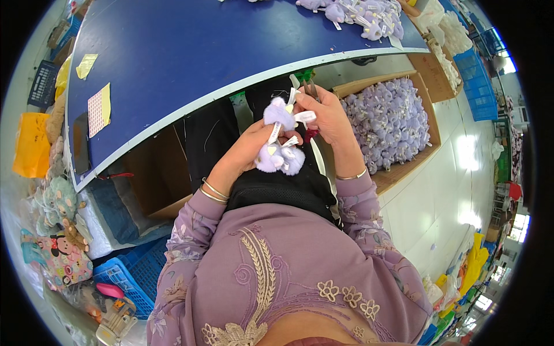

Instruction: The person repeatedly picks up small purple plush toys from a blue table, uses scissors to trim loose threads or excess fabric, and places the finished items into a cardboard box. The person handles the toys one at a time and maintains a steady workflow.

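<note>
Over my lap, my left hand point(252, 143) is closed round a few small lavender plush toys point(280, 160), bunched together with white tags hanging from them. The upper plush toy point(277, 114) has a small pale yellow patch and a white ear-like piece point(306, 116) sticking out to the right. My right hand point(332, 115) is closed on a pair of snips, whose dark metal blades point(310, 89) point up and away past the fingers. A red part shows under that palm. Its thumb and forefinger are at a white tag point(292, 96) of the upper toy.
A blue table point(190, 52) with a pale edge lies ahead, bearing a heap of lavender plush toys point(369, 17) at far right. At my right stands a cardboard box point(434, 130) full of similar toys. Blue crates point(130, 274) and bagged soft toys point(60, 199) are at left.
</note>
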A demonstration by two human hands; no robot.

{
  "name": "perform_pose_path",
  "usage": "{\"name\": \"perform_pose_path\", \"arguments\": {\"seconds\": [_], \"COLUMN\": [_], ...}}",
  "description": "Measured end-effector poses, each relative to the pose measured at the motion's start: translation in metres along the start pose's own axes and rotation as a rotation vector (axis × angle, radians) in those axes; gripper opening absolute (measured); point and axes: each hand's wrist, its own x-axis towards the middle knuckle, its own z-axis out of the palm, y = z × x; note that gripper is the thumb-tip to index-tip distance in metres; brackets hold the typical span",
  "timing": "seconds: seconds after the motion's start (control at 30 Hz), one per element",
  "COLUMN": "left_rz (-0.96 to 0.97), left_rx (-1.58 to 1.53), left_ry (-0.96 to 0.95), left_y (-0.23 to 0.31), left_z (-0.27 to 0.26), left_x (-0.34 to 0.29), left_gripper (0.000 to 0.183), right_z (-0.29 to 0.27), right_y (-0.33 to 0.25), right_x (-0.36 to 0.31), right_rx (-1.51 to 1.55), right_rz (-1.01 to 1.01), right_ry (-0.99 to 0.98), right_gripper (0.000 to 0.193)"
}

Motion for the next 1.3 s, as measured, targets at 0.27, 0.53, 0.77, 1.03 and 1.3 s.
{"name": "perform_pose_path", "arguments": {"seconds": [0.27,0.53,0.77,1.03,1.3], "left_rz": [0.002,-0.014,-0.002,0.026,0.2], "left_rx": [-0.031,0.041,0.012,-0.067,-0.134], "left_ry": [0.071,0.076,0.009,0.036,0.202], "left_y": [-0.003,-0.002,0.001,-0.002,0.007], "left_z": [-0.005,0.002,0.001,-0.002,-0.005], "left_x": [0.004,0.005,0.004,0.006,0.005], "left_gripper": [0.051,0.046,0.038,0.037,0.046], "right_z": [-0.002,0.003,-0.013,-0.033,-0.192], "right_y": [-0.003,0.002,0.011,0.008,-0.001], "right_x": [-0.018,-0.019,-0.012,-0.017,-0.034], "right_rx": [-0.244,-0.261,0.122,0.126,-0.814], "right_rz": [-0.211,-0.165,-0.101,-0.147,-0.567], "right_ry": [-0.098,-0.004,-0.002,0.04,0.984], "right_gripper": [0.022,0.015,0.008,0.008,0.026]}}
